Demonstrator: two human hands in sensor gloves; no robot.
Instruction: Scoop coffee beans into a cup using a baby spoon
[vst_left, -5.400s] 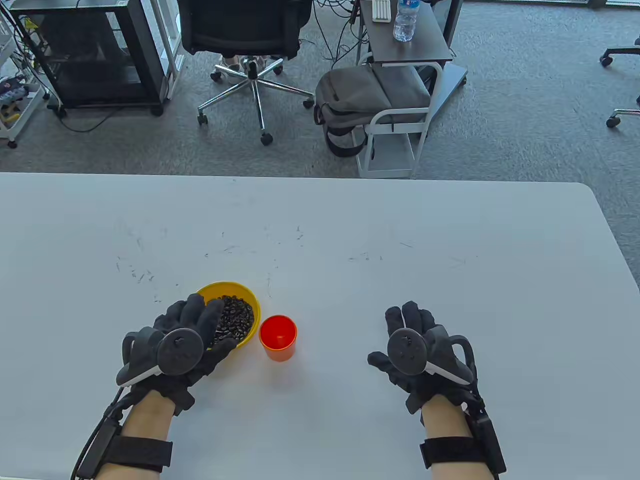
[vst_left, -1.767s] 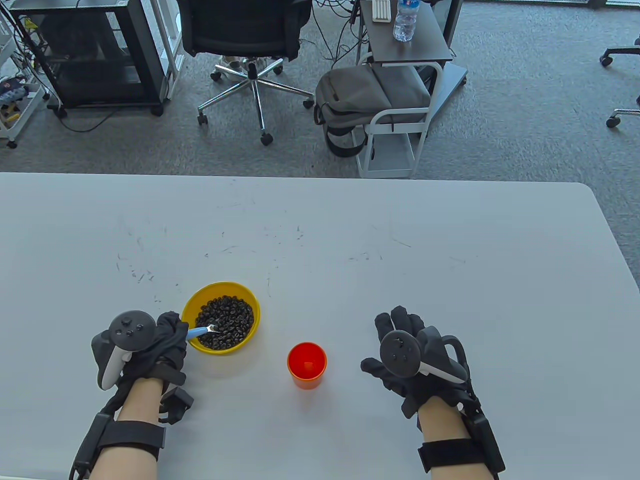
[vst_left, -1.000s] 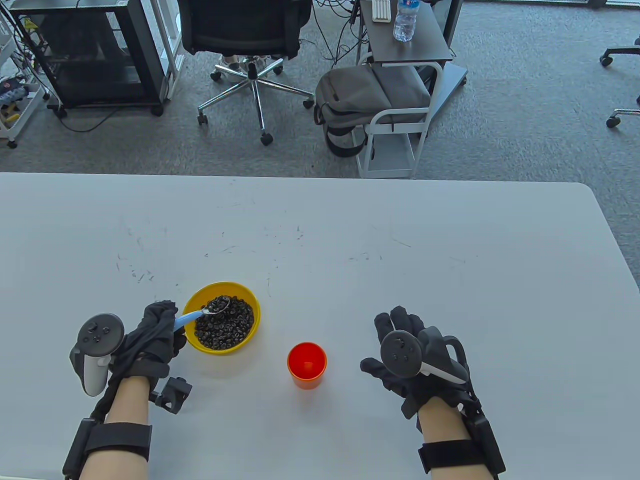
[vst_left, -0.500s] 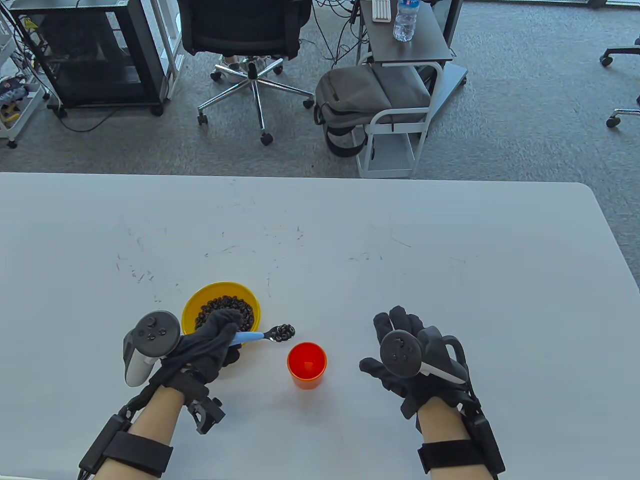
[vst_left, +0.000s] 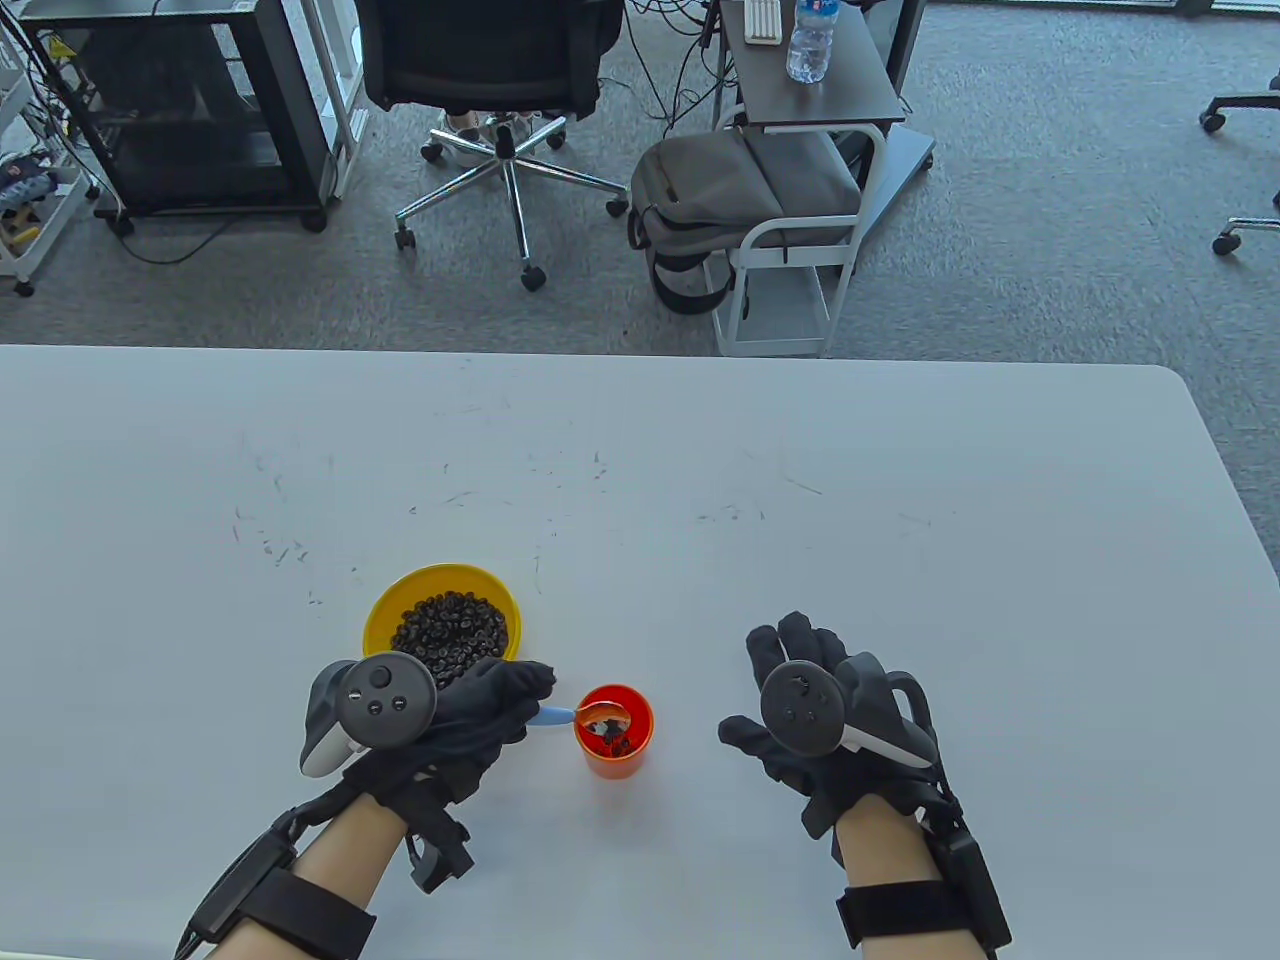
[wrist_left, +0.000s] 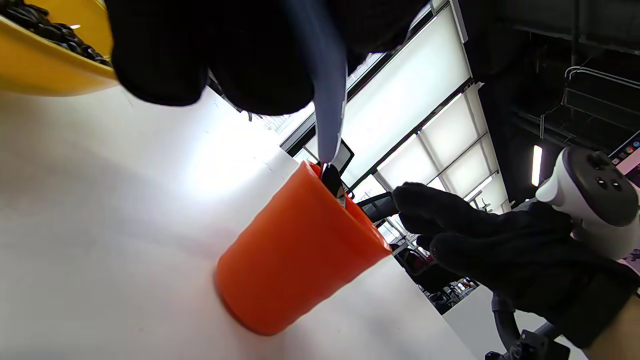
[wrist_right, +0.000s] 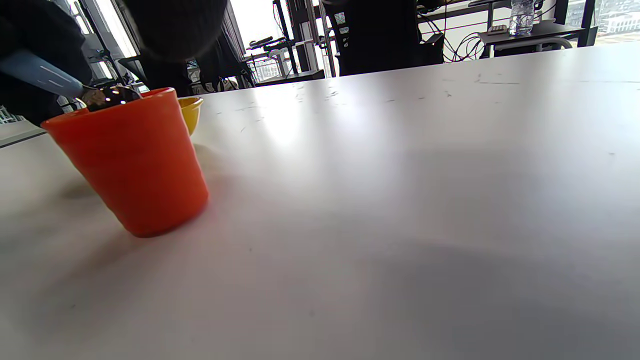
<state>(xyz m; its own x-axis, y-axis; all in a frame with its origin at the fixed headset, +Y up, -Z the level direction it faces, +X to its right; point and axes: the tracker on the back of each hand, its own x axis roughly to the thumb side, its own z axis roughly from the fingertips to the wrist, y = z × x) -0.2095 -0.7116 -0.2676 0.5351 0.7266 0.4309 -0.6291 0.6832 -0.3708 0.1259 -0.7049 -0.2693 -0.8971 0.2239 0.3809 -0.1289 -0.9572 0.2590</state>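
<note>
My left hand (vst_left: 480, 710) grips a baby spoon (vst_left: 575, 714) with a light blue handle; its metal bowl is tipped over the mouth of the orange cup (vst_left: 613, 732), and some beans lie inside the cup. In the left wrist view the spoon (wrist_left: 327, 110) reaches down to the cup's rim (wrist_left: 300, 250). The yellow bowl (vst_left: 400, 600) of coffee beans (vst_left: 450, 635) stands behind my left hand. My right hand (vst_left: 800, 700) rests on the table right of the cup, fingers spread, holding nothing. The right wrist view shows the cup (wrist_right: 132, 160) and spoon (wrist_right: 60, 80).
The white table (vst_left: 800, 480) stretches far behind and to the right. Beyond its far edge are an office chair (vst_left: 490, 90), a grey backpack (vst_left: 720, 200) and a small cart (vst_left: 800, 180) on the floor.
My left hand moved right and toward me, carrying the loaded spoon from beside the bowl to over the cup and tipping it; beans now lie in the cup. My right hand stayed still.
</note>
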